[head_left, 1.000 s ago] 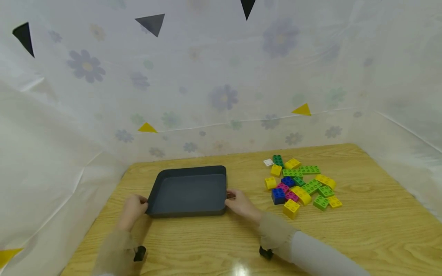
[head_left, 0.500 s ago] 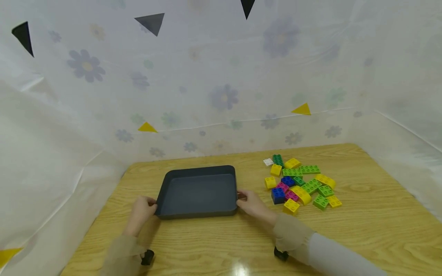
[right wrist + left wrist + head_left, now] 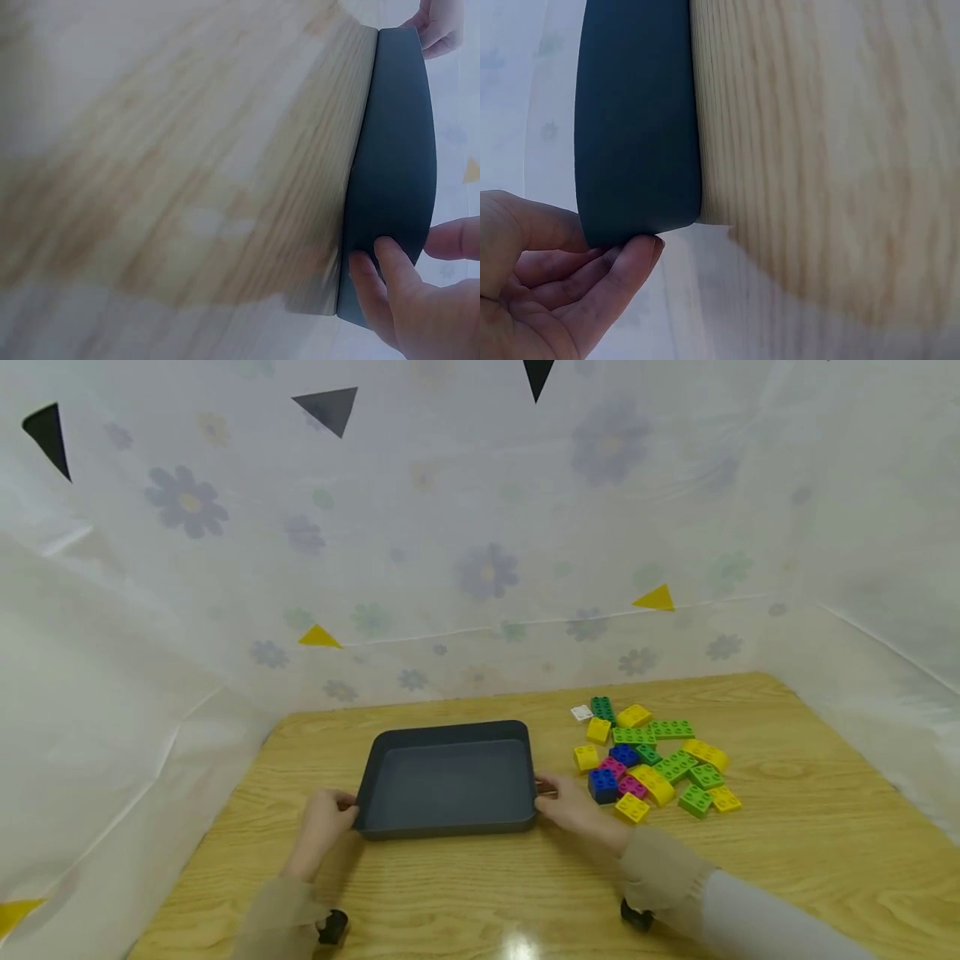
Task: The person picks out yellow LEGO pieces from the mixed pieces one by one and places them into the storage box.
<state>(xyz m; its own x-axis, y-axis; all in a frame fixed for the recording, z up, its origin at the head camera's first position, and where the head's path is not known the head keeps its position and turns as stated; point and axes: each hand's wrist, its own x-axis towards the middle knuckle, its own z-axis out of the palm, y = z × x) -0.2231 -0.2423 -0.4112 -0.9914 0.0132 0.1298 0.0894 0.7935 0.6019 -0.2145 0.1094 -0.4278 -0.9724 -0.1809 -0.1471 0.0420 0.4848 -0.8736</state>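
Observation:
A dark grey rectangular tray (image 3: 450, 783) with low walls stands on the wooden table in the head view. My left hand (image 3: 327, 822) holds its near left corner. In the left wrist view the thumb of the left hand (image 3: 555, 277) lies at the rim, with a finger against the outer wall below. On the other side, my right hand (image 3: 573, 812) grips the tray's right wall. The right wrist view shows two fingers of the right hand (image 3: 420, 292) on the outer wall and the thumb at the rim. The tray's inside holds nothing.
Several loose toy building bricks, among them a yellow brick (image 3: 632, 808), a blue brick (image 3: 602, 787) and a light green brick (image 3: 695, 802), lie on the table (image 3: 450, 893) right of the tray. A white flowered curtain (image 3: 420, 527) surrounds the table's back and sides.
Both hands have moved the tray to the right across the table, closer to the bricks. Their hold on it looks the same, and the bricks have stayed in place.

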